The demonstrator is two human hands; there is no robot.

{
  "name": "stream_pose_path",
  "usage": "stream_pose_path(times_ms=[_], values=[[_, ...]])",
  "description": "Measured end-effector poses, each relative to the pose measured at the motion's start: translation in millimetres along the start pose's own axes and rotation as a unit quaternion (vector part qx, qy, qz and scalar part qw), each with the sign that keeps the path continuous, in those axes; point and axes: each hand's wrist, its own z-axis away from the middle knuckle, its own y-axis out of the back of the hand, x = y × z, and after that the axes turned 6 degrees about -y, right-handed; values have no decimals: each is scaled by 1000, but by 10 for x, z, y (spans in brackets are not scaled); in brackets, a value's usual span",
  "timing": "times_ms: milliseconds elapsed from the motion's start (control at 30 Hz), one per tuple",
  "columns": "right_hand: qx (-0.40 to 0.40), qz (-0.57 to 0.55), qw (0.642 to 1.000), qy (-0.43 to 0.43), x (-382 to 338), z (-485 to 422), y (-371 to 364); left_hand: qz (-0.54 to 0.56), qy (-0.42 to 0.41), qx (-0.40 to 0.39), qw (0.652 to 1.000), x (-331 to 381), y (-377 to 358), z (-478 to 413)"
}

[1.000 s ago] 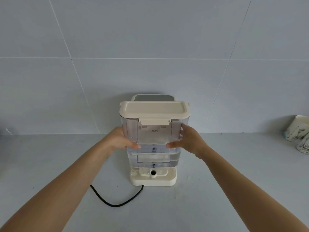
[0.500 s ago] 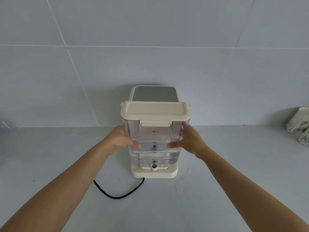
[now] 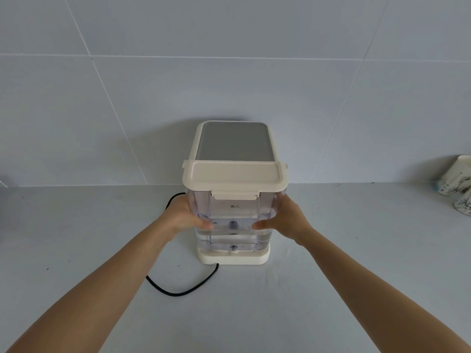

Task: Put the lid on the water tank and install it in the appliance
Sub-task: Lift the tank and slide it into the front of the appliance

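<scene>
Both hands are clamping the clear water tank (image 3: pixel 234 217): the left hand (image 3: pixel 186 215) is pressing its left wall, the right hand (image 3: pixel 285 217) its right. Above the grip the cream lid (image 3: pixel 234 175) is sitting closed; below it, the tank is resting on the appliance (image 3: pixel 234 141) base.

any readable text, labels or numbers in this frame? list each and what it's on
"最大": small dark print on the front wall of the clear water tank, just under the latch of its cream lid, with short dashes either side like a fill line.
Cups at the far right edge: dark pattern only, no readable text.
Appliance top panel and base: no markings visible.
</scene>
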Motion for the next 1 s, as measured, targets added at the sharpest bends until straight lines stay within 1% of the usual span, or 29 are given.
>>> stream_pose_path(times_ms=[100,333,667,1000], values=[[4,1,1000,0,32,-11,-21,5,0,5,1000,-23,-14,-6],[2,6,1000,-4,64,-22,-38,15,-7,-10,1000,-23,-34,5],[-12,-9,1000,-23,98,-15,-61,10,6,-18,1000,-56,-42,1],[-23,15,999,-43,122,-1,-100,30,-22,-22,999,-83,-74,28]])
